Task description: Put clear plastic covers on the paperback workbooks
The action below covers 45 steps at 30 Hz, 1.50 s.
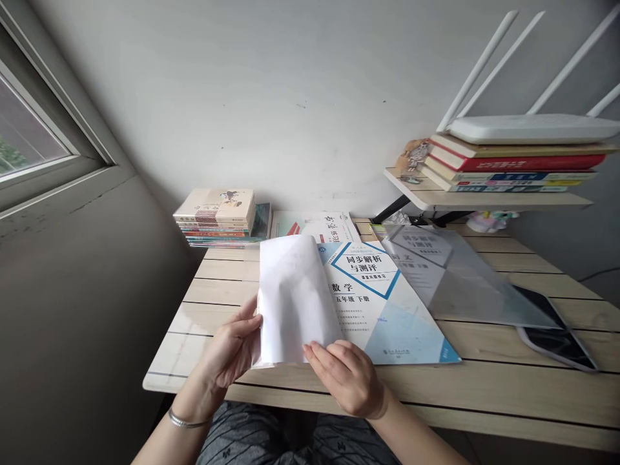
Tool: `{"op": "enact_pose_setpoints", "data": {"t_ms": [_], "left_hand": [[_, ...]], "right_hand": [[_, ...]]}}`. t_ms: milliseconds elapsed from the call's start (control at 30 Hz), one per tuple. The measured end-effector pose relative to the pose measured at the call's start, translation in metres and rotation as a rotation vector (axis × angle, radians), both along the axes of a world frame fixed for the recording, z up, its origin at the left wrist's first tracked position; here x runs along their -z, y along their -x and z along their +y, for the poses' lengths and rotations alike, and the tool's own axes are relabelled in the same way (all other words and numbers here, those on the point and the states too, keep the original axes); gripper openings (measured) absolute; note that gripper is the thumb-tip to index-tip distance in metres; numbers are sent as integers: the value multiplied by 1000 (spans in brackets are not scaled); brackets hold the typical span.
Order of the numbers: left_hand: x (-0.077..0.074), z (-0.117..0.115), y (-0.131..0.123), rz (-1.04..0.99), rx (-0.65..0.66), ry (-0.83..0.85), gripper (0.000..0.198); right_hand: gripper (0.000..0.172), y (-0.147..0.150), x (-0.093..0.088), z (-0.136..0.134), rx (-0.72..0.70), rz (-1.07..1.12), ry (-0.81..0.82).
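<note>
Gripping white paper sheet, left hand and right hand curled, above workbook.

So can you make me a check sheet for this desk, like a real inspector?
Surface: pale wooden plank desk, with things lying on it.
Job's things: white paper sheet held over a fifth-grade maths workbook.
Grippers: left hand holds the sheet's edge; right hand rests against the sheet's lower edge, over the workbook.
Clutter: clear plastic sheet, dark-screened device partly under it, stack of books.
Cables: thin dark cable by the right wall.
Surroundings: window, wall shelf holding books and a white router.
</note>
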State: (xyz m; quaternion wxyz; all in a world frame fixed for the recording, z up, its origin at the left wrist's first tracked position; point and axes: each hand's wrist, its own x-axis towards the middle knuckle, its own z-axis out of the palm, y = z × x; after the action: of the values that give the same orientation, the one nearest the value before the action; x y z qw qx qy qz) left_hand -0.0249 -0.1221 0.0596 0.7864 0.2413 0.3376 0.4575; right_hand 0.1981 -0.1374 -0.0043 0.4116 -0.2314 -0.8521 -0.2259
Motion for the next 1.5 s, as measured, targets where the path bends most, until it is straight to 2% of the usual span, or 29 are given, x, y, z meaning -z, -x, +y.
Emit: {"op": "enact_pose_setpoints", "data": {"t_ms": [100,167,233,267,333,433,500,567,767,967,1200,1433,1500], "left_hand": [[2,-10,3,-35,15,-97,62],[9,-23,1,-19,-7,-235,80],[22,-38,-6,98,1,-351,95],[29,-45,-12,200,30,-375,92],[45,-56,-28,422,21,-393,70],[64,-58,-53,665,-210,-352,34],[70,-53,-65,690,-326,-290,29],[71,-49,-71,657,-358,-254,31],[68,-52,-78,657,-327,-180,34],[69,-60,-90,610,-492,-237,33],[58,-54,-97,485,-562,-261,40],[76,-47,-94,505,-550,-285,44],[76,-44,-95,509,-545,-288,45]], "right_hand": [[27,-2,0,0,30,33,32],[28,-4,-1,0,42,67,61],[30,-6,-2,0,46,88,78],[30,-6,-2,-1,47,89,82],[32,-7,-1,-1,52,86,93],[35,-5,1,-3,74,95,104],[38,-4,2,-4,91,105,111],[40,-3,0,-5,106,109,116],[36,-3,-3,-8,111,97,122],[29,-7,1,-10,96,112,123],[30,-10,-2,-11,101,92,126],[31,-8,-9,-9,113,90,94],[32,-8,-10,-8,120,86,86]]}}
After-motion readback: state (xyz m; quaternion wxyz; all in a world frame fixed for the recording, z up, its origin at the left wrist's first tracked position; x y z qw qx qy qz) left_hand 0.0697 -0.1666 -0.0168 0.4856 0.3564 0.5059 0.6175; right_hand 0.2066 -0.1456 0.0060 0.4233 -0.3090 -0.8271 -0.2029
